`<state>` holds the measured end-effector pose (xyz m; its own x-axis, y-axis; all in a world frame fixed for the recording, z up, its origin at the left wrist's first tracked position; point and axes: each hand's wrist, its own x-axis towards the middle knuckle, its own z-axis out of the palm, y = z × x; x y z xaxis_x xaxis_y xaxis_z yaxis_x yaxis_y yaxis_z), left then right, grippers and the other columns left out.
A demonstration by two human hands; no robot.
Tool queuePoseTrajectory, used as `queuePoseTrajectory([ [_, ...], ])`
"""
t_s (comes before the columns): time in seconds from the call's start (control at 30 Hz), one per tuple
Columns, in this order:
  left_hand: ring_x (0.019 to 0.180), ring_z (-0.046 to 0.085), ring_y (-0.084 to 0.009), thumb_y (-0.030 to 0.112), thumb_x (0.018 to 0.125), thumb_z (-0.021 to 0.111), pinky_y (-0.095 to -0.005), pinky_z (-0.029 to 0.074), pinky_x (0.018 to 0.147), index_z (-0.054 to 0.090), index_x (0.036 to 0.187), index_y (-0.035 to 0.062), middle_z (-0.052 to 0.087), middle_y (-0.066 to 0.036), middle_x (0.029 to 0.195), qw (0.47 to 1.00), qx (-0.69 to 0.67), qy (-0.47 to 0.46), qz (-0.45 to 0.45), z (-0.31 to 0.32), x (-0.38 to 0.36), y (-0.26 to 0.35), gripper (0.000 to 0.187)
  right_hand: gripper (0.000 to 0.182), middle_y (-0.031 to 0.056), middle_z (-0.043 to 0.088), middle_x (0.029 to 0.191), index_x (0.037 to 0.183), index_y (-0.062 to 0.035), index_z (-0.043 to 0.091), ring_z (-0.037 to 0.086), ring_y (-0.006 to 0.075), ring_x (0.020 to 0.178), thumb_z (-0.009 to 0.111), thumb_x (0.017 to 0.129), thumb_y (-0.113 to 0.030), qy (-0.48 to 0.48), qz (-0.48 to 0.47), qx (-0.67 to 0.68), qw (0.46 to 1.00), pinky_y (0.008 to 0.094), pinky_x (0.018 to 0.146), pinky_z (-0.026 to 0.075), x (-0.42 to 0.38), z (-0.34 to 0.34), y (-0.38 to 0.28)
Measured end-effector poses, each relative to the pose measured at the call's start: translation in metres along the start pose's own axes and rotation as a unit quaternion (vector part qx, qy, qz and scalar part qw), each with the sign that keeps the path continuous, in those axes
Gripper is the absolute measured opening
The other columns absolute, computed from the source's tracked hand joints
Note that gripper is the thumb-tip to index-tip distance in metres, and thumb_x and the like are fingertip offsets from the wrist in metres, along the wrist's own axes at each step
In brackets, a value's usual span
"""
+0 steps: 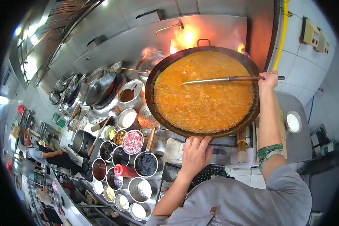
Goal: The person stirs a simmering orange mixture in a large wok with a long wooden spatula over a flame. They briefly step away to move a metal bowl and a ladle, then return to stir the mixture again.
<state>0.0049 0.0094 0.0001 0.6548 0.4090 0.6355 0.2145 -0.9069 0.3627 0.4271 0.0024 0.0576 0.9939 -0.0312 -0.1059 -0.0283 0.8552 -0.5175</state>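
Observation:
A large black wok (151, 98) sits over the stove, filled with bubbling orange-brown liquid (203, 101). My right hand (268, 80), at the wok's right rim, is closed around the wooden handle of a long cooking utensil (229, 79). Its metal shaft slants into the liquid; the head is sunk, so whether it is a ladle or a spatula cannot be told. My left hand (196, 154) is at the wok's near edge, fingers bent over it; what lies under the palm is hidden. A pale folded cloth (173, 151) lies just left of that hand.
Flames (184, 39) rise behind the wok. A perforated strainer (147, 117) and several metal pots, one with sliced meat (133, 142), crowd the left counter, with a red squeeze bottle (124, 171). A white bowl (293, 122) stands right. Another person (49, 152) is far left.

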Motion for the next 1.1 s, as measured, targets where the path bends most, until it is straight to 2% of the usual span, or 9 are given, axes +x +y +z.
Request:
queuePoseTrajectory([
  [0.13, 0.096, 0.053, -0.0331, 0.012, 0.075, 0.075, -0.0428, 0.044, 0.085, 0.059, 0.113, 0.0074, 0.057, -0.012, 0.101, 1.0, -0.01, 0.005, 0.013, -0.003, 0.0, -0.002, 0.041, 0.027, 0.0005, 0.03, 0.058, 0.078, -0.0113, 0.04, 0.031, 0.0156, 0.044, 0.043, 0.102, -0.024, 0.005, 0.021, -0.003, 1.0, 0.0377, 0.049, 0.04, 0.003, -0.013, -0.01],
  [0.17, 0.096, 0.053, -0.033, 0.012, 0.075, 0.075, -0.0427, 0.044, 0.085, 0.059, 0.113, 0.0073, 0.057, -0.012, 0.101, 1.0, -0.014, 0.006, 0.015, -0.003, -0.001, -0.002, 0.041, 0.025, 0.0021, 0.035, 0.06, 0.082, -0.0091, 0.041, 0.034, 0.0166, 0.044, 0.043, 0.102, -0.024, -0.01, 0.009, -0.017, 1.0, 0.0396, 0.049, 0.044, 0.002, -0.019, -0.013],
  [0.3, 0.096, 0.053, -0.0328, 0.013, 0.076, 0.075, -0.0423, 0.044, 0.087, 0.059, 0.114, 0.0074, 0.057, -0.012, 0.101, 0.999, -0.031, 0.002, 0.014, -0.004, -0.001, -0.004, 0.042, 0.021, 0.0027, 0.036, 0.06, 0.088, -0.0072, 0.042, 0.033, 0.0159, 0.043, 0.042, 0.102, -0.022, 0.022, 0.016, -0.026, 0.999, 0.0389, 0.047, 0.045, 0.004, -0.036, -0.029],
  [0.4, 0.097, 0.053, -0.0325, 0.013, 0.075, 0.075, -0.0421, 0.045, 0.087, 0.06, 0.114, 0.0073, 0.057, -0.011, 0.101, 0.999, -0.033, -0.002, 0.014, -0.007, -0.001, -0.005, 0.042, 0.02, 0.0013, 0.033, 0.06, 0.089, -0.0074, 0.042, 0.031, 0.015, 0.043, 0.041, 0.103, -0.021, -0.036, 0.065, 0.019, 0.997, 0.0365, 0.047, 0.043, 0.015, -0.066, -0.045],
  [0.43, 0.097, 0.053, -0.0324, 0.013, 0.075, 0.075, -0.042, 0.045, 0.087, 0.06, 0.114, 0.0072, 0.057, -0.011, 0.101, 0.999, -0.033, -0.003, 0.014, -0.007, -0.002, -0.005, 0.042, 0.02, -0.0001, 0.03, 0.062, 0.087, -0.0083, 0.039, 0.028, 0.0136, 0.044, 0.04, 0.103, -0.021, -0.031, 0.062, -0.008, 0.998, 0.0324, 0.046, 0.038, 0.009, -0.071, -0.052],
  [0.53, 0.097, 0.053, -0.0321, 0.013, 0.075, 0.075, -0.0419, 0.046, 0.087, 0.06, 0.114, 0.0072, 0.057, -0.011, 0.101, 0.999, -0.037, -0.002, 0.015, -0.005, -0.002, -0.006, 0.042, 0.023, -0.001, 0.027, 0.059, 0.083, -0.0102, 0.036, 0.025, 0.0128, 0.044, 0.038, 0.104, -0.02, 0.023, 0.057, -0.041, 0.997, 0.0298, 0.046, 0.033, 0.002, -0.081, -0.064],
  [0.7, 0.097, 0.052, -0.0318, 0.013, 0.075, 0.075, -0.0412, 0.045, 0.087, 0.06, 0.114, 0.0073, 0.056, -0.011, 0.099, 0.999, -0.05, 0.004, 0.013, -0.004, -0.002, -0.008, 0.043, 0.027, -0.0027, 0.021, 0.056, 0.076, -0.0136, 0.03, 0.023, 0.0128, 0.045, 0.033, 0.102, -0.015, 0.008, 0.087, -0.034, 0.996, 0.0287, 0.047, 0.032, 0.018, -0.12, -0.086],
  [0.8, 0.097, 0.052, -0.0316, 0.013, 0.075, 0.075, -0.0409, 0.045, 0.087, 0.06, 0.115, 0.0075, 0.056, -0.011, 0.099, 0.999, -0.052, 0.002, 0.012, -0.004, -0.002, -0.009, 0.043, 0.025, -0.0031, 0.02, 0.056, 0.075, -0.014, 0.028, 0.023, 0.0124, 0.045, 0.031, 0.099, -0.01, 0.075, 0.067, -0.057, 0.993, 0.0281, 0.046, 0.03, -0.018, -0.107, -0.101],
  [1.1, 0.096, 0.052, -0.0309, 0.013, 0.074, 0.075, -0.0403, 0.045, 0.086, 0.061, 0.113, 0.008, 0.056, -0.01, 0.098, 0.999, -0.046, 0.002, 0.005, -0.001, -0.001, -0.01, 0.043, 0.027, -0.0031, 0.019, 0.056, 0.069, -0.0134, 0.028, 0.023, 0.012, 0.047, 0.032, 0.094, -0.005, 0.018, 0.074, -0.046, 0.996, 0.0278, 0.045, 0.029, 0.02, -0.164, -0.138],
])
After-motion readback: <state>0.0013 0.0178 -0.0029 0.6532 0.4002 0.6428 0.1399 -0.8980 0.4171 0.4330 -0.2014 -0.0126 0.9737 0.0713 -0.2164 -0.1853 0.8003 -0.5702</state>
